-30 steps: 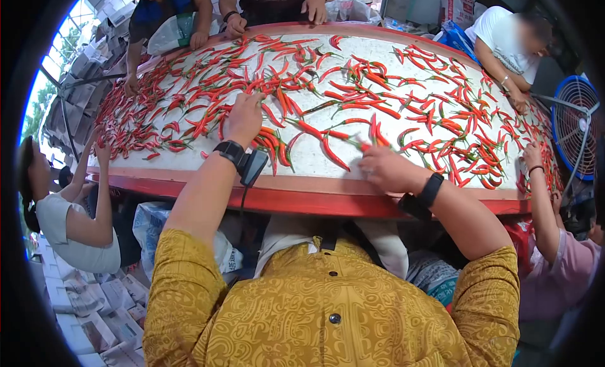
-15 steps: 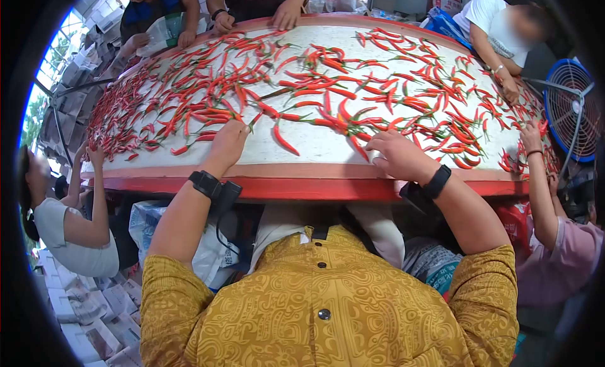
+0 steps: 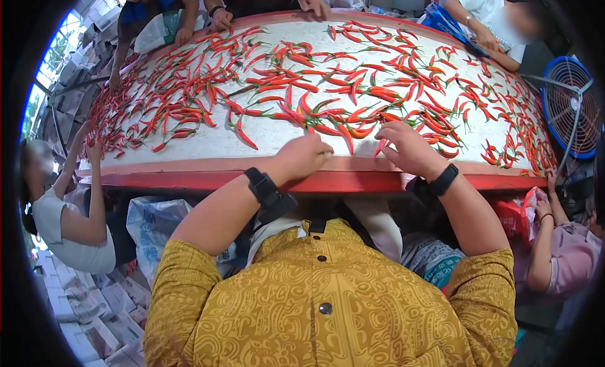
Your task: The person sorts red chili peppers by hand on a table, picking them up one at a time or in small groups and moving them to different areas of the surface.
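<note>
Red chili peppers [image 3: 346,137] with green stems lie scattered over a white table surface [image 3: 208,147] with a pink and red rim. My left hand [image 3: 304,156] is near the front edge, its fingers bent together beside the middle peppers; whatever they hold, if anything, is hidden. To its right, my right hand [image 3: 406,146] has its fingers spread and curved down, with a red pepper just at the thumb and fingertips. Whether that pepper is gripped cannot be told. Both wrists wear black bands.
Co-workers' hands [image 3: 220,19] reach over the far rim. Another person sits at the left and one at the right, beside a red bag [image 3: 528,212]. A blue fan [image 3: 570,108] stands at the right. A white plastic bag [image 3: 148,231] hangs below the table.
My left hand has moved right and closer to the front edge, nearer my right hand. The view has shifted slightly. At the right, a co-worker's hand has left the peppers for the red bag.
</note>
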`<control>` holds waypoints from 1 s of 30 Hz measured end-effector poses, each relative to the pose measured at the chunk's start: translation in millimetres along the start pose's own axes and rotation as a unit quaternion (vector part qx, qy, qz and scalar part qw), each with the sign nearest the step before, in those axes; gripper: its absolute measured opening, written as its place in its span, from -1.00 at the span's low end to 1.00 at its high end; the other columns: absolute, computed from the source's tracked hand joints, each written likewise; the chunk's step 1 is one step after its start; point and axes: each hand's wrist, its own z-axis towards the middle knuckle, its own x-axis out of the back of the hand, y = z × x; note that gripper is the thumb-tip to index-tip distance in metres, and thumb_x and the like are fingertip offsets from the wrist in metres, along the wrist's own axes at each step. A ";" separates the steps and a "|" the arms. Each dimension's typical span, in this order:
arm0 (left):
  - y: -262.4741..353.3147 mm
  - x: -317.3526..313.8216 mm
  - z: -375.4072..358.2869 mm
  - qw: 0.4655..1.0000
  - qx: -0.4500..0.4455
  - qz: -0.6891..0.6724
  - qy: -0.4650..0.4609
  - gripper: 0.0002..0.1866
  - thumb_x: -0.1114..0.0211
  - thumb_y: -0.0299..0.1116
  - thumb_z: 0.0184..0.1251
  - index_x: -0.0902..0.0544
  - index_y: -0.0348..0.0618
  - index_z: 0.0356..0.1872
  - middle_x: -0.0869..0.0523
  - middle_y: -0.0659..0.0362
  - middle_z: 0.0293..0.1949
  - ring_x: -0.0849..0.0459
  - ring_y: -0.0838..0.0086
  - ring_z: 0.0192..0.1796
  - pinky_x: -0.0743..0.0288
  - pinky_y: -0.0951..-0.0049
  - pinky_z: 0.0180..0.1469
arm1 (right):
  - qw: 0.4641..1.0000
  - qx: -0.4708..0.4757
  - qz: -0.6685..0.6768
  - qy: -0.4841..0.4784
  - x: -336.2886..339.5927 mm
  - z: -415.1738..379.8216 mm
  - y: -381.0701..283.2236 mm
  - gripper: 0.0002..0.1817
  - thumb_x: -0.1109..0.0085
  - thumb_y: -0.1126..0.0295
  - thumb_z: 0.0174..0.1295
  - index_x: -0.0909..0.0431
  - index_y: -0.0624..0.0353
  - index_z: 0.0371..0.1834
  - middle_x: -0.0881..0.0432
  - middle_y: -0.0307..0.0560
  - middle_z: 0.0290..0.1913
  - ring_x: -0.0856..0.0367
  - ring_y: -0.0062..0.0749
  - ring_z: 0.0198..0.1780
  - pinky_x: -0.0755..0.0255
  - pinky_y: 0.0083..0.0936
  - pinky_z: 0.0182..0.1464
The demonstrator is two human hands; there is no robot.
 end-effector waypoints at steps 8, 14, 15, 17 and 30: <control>-32.8 38.4 21.5 0.943 0.085 0.122 0.298 -0.81 -0.24 -0.37 0.19 -0.69 -0.13 -0.20 -0.65 0.05 -0.25 -0.63 0.14 -0.17 -0.50 0.25 -0.11 | 0.996 -0.045 -0.069 -0.024 -0.6 -50.0 33.4 -0.77 -0.10 0.37 0.12 -0.57 0.21 -0.19 -0.58 0.00 -0.14 -0.49 -0.06 -0.02 -0.41 -0.26 0.06; -65.4 48.5 29.7 0.962 0.166 0.196 0.092 -0.76 -0.24 -0.44 0.15 -0.70 -0.06 -0.14 -0.67 0.03 -0.17 -0.62 0.13 -0.13 -0.48 0.18 -0.02 | 0.999 -0.009 0.010 -0.033 16.2 -71.8 43.7 -0.75 -0.11 0.40 0.11 -0.57 0.21 -0.14 -0.57 0.00 -0.09 -0.46 -0.07 0.02 -0.38 -0.26 0.13; -61.0 50.9 28.7 0.967 0.150 0.194 0.074 -0.74 -0.26 -0.46 0.13 -0.70 -0.06 -0.12 -0.67 0.04 -0.18 -0.62 0.13 -0.11 -0.47 0.19 -0.01 | 0.999 -0.003 0.008 -0.040 18.6 -75.6 47.7 -0.76 -0.11 0.40 0.12 -0.58 0.21 -0.15 -0.57 0.00 -0.09 -0.46 -0.07 0.03 -0.38 -0.26 0.12; -52.2 55.8 26.6 0.972 0.127 0.194 0.042 -0.68 -0.29 -0.51 0.08 -0.68 -0.05 -0.08 -0.66 0.05 -0.21 -0.60 0.13 -0.08 -0.46 0.20 0.00 | 0.999 0.002 0.009 -0.048 23.2 -83.5 54.0 -0.77 -0.11 0.40 0.12 -0.58 0.21 -0.16 -0.57 0.01 -0.09 -0.46 -0.08 0.03 -0.38 -0.26 0.12; -24.1 58.2 60.5 0.950 0.133 0.253 0.129 -0.85 -0.28 -0.45 0.04 -0.56 -0.21 -0.35 -0.63 -0.02 -0.35 -0.62 0.07 -0.22 -0.48 0.16 -0.16 | 0.991 0.059 -0.099 0.073 55.9 -92.5 111.4 -0.69 -0.17 0.39 0.12 -0.57 0.21 -0.06 -0.60 0.07 -0.11 -0.53 -0.07 0.01 -0.42 -0.28 0.06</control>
